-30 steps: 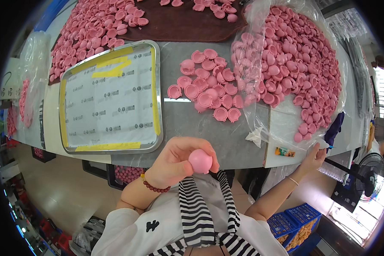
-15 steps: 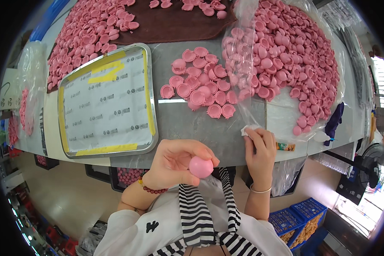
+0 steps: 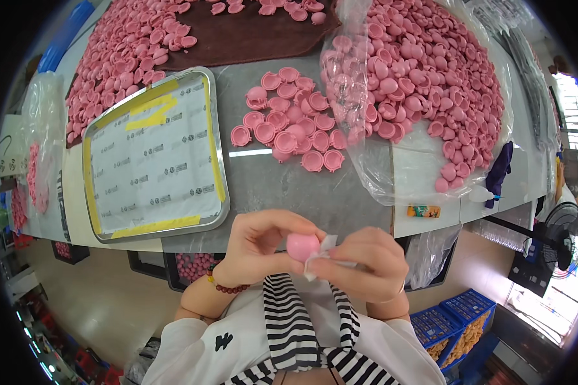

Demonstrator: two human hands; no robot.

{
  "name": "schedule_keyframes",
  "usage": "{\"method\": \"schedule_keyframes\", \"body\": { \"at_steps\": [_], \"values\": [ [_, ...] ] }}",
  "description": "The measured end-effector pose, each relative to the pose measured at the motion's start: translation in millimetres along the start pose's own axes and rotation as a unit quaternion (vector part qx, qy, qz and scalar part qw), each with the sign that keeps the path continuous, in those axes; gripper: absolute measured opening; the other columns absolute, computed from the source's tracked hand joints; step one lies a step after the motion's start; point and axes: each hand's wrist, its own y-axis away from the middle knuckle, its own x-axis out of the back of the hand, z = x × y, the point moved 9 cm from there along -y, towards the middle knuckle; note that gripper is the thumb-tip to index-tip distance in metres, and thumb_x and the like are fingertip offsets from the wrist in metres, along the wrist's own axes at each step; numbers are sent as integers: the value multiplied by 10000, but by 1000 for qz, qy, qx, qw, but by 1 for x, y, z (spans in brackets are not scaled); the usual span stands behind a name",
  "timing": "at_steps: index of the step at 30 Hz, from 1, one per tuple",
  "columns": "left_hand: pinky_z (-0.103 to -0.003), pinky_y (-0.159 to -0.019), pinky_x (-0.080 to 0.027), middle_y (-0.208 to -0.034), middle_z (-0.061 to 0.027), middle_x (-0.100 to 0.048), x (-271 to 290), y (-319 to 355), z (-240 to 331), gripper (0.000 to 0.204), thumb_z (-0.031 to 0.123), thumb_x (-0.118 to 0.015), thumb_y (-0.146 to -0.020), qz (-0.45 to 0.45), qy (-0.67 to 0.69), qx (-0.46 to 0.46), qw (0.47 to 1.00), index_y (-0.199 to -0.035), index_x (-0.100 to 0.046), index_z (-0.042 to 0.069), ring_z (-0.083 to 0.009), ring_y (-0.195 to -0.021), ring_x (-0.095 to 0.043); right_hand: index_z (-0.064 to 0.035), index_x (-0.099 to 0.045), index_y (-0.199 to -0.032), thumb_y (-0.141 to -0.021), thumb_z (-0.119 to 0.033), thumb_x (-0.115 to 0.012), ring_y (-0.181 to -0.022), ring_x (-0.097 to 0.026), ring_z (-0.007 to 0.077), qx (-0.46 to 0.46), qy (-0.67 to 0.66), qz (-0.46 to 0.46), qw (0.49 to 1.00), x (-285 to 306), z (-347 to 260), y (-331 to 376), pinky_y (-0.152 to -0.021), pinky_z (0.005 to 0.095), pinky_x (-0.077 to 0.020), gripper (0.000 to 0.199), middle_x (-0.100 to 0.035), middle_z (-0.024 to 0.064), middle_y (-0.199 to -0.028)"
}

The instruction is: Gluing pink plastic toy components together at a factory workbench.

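Observation:
Between the thumb and fingers of my left hand is a small pink ball, held just off the table's near edge. My right hand pinches a white tissue and presses it against the ball's right side. Part of the tissue is hidden by my right fingers. Beyond my hands, a loose group of pink half-shells lies on the grey table, several with their hollow side up.
At left lies a metal tray lined with printed paper and yellow tape. Large heaps of pink shells sit back right, partly under clear plastic, and back left. A small orange-green tube and a dark purple cloth lie on the right.
My right hand has come left from the table with the tissue and now touches it to the ball. My left hand still holds the ball. The view has shifted slightly.

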Motion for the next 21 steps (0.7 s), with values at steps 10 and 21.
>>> {"method": "schedule_keyframes", "body": {
  "at_steps": [10,21],
  "values": [
    [-343,-817,-468,-980,-168,-605,7,-1,21,390,-37,-734,-618,3,-27,-36,999,-975,-579,-27,-244,-932,-592,-63,-635,-860,-669,19,-620,-625,-473,228,-293,214,23,931,0,87,55,-548,324,-393,209,-483,63,-683],
    [-364,-807,-400,-979,-97,-587,85,29,129,309,61,-659,-696,371,-796,-94,469,-995,-581,59,-258,-910,-526,-8,-575,-1051,-746,-43,-609,-765,-461,148,-285,320,346,834,132,73,113,-639,281,-395,309,-517,70,-901]
  ]
}}
